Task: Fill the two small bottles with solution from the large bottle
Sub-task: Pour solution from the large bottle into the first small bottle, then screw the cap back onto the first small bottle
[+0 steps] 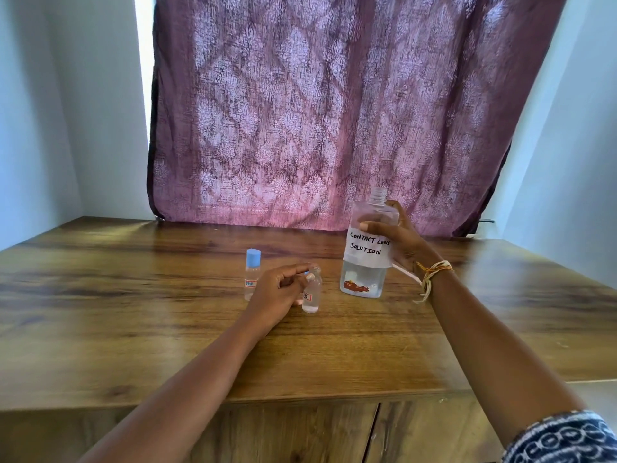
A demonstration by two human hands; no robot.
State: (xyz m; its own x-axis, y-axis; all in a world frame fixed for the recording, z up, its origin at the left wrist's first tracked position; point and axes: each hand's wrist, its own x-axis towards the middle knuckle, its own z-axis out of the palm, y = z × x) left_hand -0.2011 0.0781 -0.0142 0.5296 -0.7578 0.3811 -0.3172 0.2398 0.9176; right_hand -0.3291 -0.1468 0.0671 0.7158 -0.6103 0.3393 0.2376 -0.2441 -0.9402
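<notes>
A wooden table (133, 329) stands against a purple curtain (317, 111) between pale walls. The right hand (400, 242) grips the uncapped large bottle (369, 248), held upright. The left hand (280, 292) pinches the open small bottle (312, 295). The capped bottle (252, 274) stands just beyond the left hand.

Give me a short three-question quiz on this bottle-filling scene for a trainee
1. True or false: the large bottle is lying on its side on the table.
2. Which small bottle has its blue cap on?
A. the capped bottle, standing apart
B. the open bottle by the left hand
3. Fill in: the large bottle's handwritten label reads "contact lens ____".

Key
1. False: the right hand holds it upright, and its neck is open.
2. A
3. Solution
</notes>
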